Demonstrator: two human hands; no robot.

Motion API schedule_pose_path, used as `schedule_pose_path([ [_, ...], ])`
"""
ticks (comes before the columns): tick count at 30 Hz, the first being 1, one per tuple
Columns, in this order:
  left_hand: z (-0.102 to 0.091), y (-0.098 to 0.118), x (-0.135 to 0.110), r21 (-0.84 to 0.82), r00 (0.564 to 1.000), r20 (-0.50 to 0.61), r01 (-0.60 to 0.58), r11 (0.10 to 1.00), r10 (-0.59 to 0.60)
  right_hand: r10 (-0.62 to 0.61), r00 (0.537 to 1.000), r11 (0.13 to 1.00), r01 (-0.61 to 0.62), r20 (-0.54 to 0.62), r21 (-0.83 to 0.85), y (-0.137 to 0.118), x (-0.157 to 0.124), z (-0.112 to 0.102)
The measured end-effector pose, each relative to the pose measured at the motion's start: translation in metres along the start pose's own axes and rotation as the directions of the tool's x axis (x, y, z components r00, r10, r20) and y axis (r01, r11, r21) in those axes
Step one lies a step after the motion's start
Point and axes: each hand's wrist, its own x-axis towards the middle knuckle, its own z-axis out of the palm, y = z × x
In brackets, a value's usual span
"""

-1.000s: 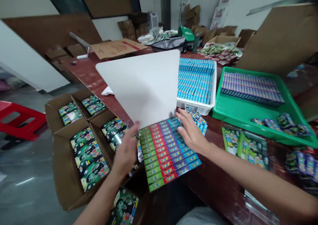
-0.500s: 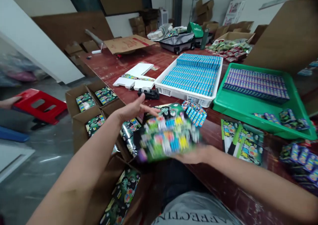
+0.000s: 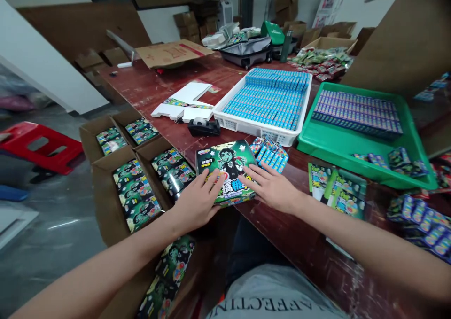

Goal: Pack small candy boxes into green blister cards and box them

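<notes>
A green and black printed candy box rests at the table's near edge, its cartoon face upward. Flat on its left part lies my left hand, fingers spread. My right hand touches the right side with its fingers stretched out and apart. Both palms hide parts of the print. Just behind the box is a cluster of small blue boxes. A black tape dispenser stands behind it to the left.
Left of the table, cartons hold several similar green boxes. A white basket of blue boxes and a green tray of purple ones stand on the red table. Flat green printed pieces lie right. A red plastic stool is far left.
The candy box was moving and tilted in my hands, a multicoloured side showing; now it lies with its cartoon face up. My left hand has come down onto it, and my right hand has moved on top.
</notes>
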Motion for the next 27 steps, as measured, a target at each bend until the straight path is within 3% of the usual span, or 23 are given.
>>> schedule_pose_path([
  [4, -0.011, -0.002, -0.007, 0.022, 1.000, 0.019, 0.016, 1.000, -0.017, -0.025, 1.000, 1.000, 0.026, -0.011, 0.003, 0.008, 0.004, 0.008],
  [13, 0.032, 0.023, -0.017, 0.030, 0.979, -0.090, 0.187, 0.982, -0.184, -0.091, 0.996, 0.995, 0.091, 0.019, -0.034, 0.014, -0.003, 0.013],
  [17, 0.029, 0.011, -0.014, 0.005, 0.972, -0.128, 0.198, 0.980, -0.196, -0.053, 0.999, 0.998, 0.053, 0.002, 0.014, 0.017, 0.009, 0.015],
  [22, 0.029, -0.020, -0.010, -0.013, 0.961, -0.126, 0.246, 0.969, -0.246, -0.031, 0.999, 0.999, 0.031, -0.011, 0.044, 0.020, 0.048, 0.030],
  [27, 0.045, -0.015, -0.008, 0.048, 0.948, -0.185, 0.270, 0.962, -0.257, -0.114, 0.993, 0.989, 0.111, 0.020, 0.098, 0.032, 0.066, 0.037],
])
